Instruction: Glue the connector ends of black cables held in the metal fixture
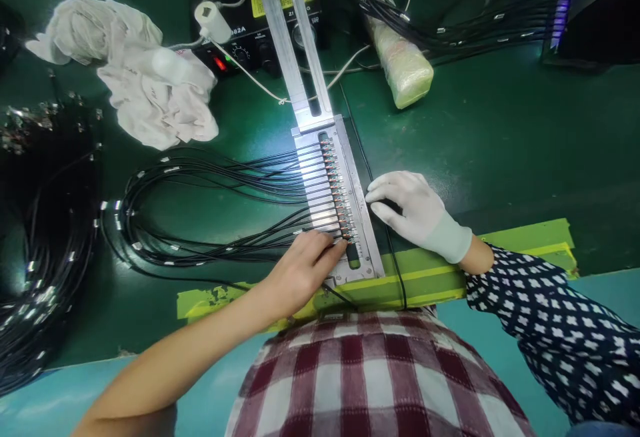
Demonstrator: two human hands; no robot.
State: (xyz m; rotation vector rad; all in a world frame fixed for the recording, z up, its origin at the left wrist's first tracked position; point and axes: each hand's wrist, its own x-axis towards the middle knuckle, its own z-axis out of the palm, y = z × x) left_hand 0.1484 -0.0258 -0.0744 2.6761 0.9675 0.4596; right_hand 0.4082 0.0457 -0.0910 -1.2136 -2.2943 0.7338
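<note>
A metal fixture [357, 203] lies on the green table, with a row of black cables [270, 180] laid side by side across it. Their stripped ends with small connectors [336, 187] line up along its slot. My bare left hand [303, 267] is at the fixture's near end, thumb and fingers closed at the end of the nearest cable; the fingers partly hide it. My right hand [417, 213], in a white glove, rests with fingers stretched out and thumb apart, its fingertips at the fixture's right edge. It appears to hold nothing.
A black control box [245, 50] with a lit red switch stands behind. White cloths [150, 83] lie back left, bundled cables [50, 223] far left. A wrapped block [405, 73] and more cables [465, 40] are back right. Yellow-green tape [525, 243] lines the front edge.
</note>
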